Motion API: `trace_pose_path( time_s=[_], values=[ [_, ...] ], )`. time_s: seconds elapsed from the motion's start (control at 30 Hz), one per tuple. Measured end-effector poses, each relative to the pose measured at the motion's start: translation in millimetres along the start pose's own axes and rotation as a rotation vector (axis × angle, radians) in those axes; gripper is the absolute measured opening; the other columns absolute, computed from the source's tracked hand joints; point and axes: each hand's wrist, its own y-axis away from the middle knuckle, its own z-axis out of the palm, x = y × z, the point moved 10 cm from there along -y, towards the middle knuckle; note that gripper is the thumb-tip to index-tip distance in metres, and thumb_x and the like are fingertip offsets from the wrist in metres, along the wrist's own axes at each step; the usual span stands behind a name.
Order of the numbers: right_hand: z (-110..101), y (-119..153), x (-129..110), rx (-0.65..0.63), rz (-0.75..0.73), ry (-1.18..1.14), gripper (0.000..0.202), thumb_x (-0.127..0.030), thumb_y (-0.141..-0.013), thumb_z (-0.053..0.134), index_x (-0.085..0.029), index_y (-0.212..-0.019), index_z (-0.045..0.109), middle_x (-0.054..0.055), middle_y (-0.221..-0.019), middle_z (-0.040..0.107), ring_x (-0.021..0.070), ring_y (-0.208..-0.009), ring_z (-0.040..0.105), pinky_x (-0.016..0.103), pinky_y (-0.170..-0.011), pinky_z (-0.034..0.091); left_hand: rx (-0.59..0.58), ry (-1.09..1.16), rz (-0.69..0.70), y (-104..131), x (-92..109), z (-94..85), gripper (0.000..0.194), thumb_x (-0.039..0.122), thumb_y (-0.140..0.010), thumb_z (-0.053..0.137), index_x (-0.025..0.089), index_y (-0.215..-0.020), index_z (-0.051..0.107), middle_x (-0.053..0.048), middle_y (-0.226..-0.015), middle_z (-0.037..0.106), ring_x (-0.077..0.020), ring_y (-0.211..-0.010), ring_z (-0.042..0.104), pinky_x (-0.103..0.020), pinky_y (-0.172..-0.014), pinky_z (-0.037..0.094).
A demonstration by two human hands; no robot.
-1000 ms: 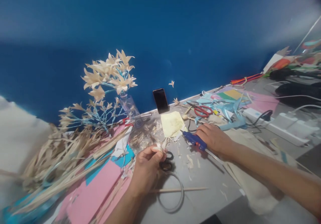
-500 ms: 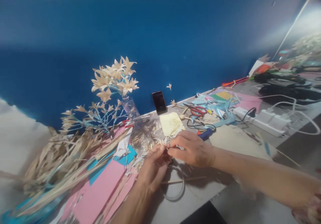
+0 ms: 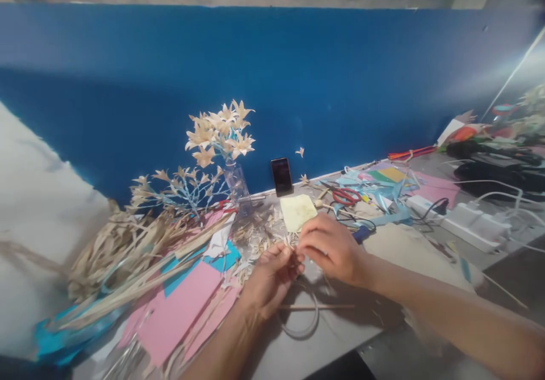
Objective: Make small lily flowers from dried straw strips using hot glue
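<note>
My left hand (image 3: 272, 275) is closed, its thumb and fingertips pinching a small pale strip (image 3: 288, 245), perhaps dried husk. From the right, my right hand (image 3: 334, 252) meets it with bent fingers closed at the same spot; the fingers hide most of the piece. Just beyond the fingertips lies a yellow paper square (image 3: 298, 212). Pale shavings (image 3: 259, 229) are scattered to the left of it. Below the hands, a grey ring (image 3: 314, 320) and a thin stick (image 3: 336, 307) rest on the table.
Cream flowers (image 3: 221, 127) stand in a clear bottle (image 3: 237, 184) by the blue wall, beside a phone (image 3: 281, 176). Husk strips (image 3: 106, 255) and pink paper (image 3: 181, 312) cover the left. Red-handled scissors (image 3: 346, 196) and a power strip (image 3: 472, 229) are at right.
The whole view has swung a little, so the table and wall appear shifted right. My hands remain together at the fingertips, with the right fingers slightly more curled.
</note>
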Motion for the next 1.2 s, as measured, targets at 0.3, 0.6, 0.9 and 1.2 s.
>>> trace_pose_path(
  time_s=[0.3,0.6,0.9,1.2],
  values=[
    [25,20,68,0.011,0.721,-0.62,0.008,-0.025,-0.081,0.068,-0.017,-0.081,0.067,0.001,-0.076,0.068,0.0139,-0.068,0.061,0.025,-0.061,0.047,-0.053,-0.023,-0.069,-1,-13,5.4,0.021,0.022,-0.08,0.076,0.011,-0.071,0.062,0.0,-0.064,0.055,-0.0083,-0.058,0.05,-0.021,-0.058,0.045],
    [19,16,62,-0.032,0.625,-0.417,0.004,-0.018,-0.082,0.064,-0.018,-0.079,0.066,0.0,-0.073,0.066,0.0119,-0.061,0.054,0.024,-0.056,0.042,0.018,-0.07,-0.103,-1,-19,-6.3,0.021,0.023,-0.079,0.076,0.011,-0.07,0.063,-0.001,-0.064,0.058,-0.0091,-0.058,0.054,-0.021,-0.059,0.049],
    [13,4,28,-0.011,0.163,-0.214,0.012,-0.013,-0.091,0.057,-0.019,-0.083,0.063,0.003,-0.077,0.066,0.0171,-0.076,0.058,0.03,-0.07,0.046,0.068,-0.087,-0.147,-1,-23,-12.8,0.019,0.023,-0.076,0.079,0.01,-0.071,0.066,-0.002,-0.064,0.061,-0.009,-0.057,0.057,-0.02,-0.059,0.05],
    [14,6,23,-0.008,0.102,-0.154,0.012,-0.014,-0.093,0.055,-0.02,-0.085,0.062,0.004,-0.078,0.066,0.0185,-0.077,0.059,0.032,-0.072,0.047,0.065,-0.103,-0.164,-1,-25,-14.8,0.023,0.027,-0.073,0.082,0.01,-0.073,0.067,-0.004,-0.066,0.063,-0.0097,-0.057,0.058,-0.022,-0.059,0.051]
  ],
)
